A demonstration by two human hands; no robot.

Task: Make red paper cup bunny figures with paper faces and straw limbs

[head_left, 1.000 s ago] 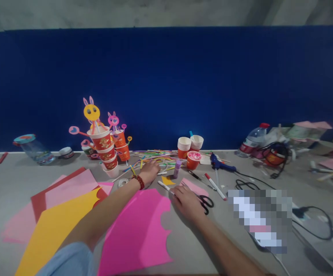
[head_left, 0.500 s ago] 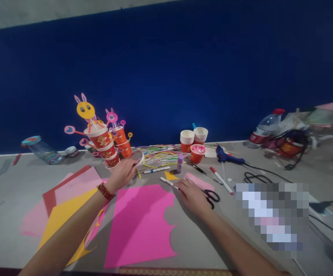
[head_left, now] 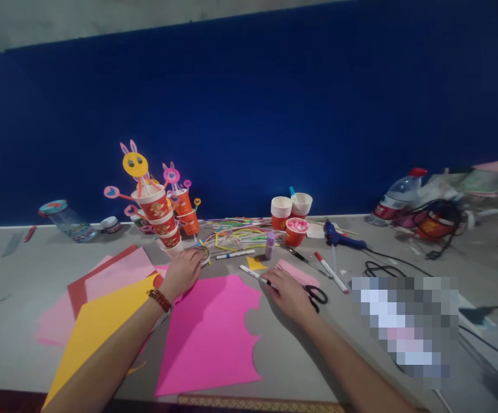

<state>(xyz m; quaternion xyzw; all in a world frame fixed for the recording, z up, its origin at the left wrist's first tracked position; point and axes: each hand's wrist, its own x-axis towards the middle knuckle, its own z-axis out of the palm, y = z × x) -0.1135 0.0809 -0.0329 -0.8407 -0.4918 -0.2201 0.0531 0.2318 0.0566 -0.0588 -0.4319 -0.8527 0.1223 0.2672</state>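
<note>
So we've got the hot-pink sheet (head_left: 210, 338) up front, our right hand (head_left: 290, 293) loosely curled at the white marker's (head_left: 252, 273) end, can't tell if gripping. Our left hand (head_left: 184, 272) has bent fingers closed on a tape roll (head_left: 208, 257), near the paper cups (head_left: 155, 205).

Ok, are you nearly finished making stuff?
Partly, it seems. The bunny-topped cup tower looks finished, standing up. The left hand touches a round roll; the right hand is on a white marker. The big pink sheet, lying flat with curves cut from one edge, probably needs more work.
</note>
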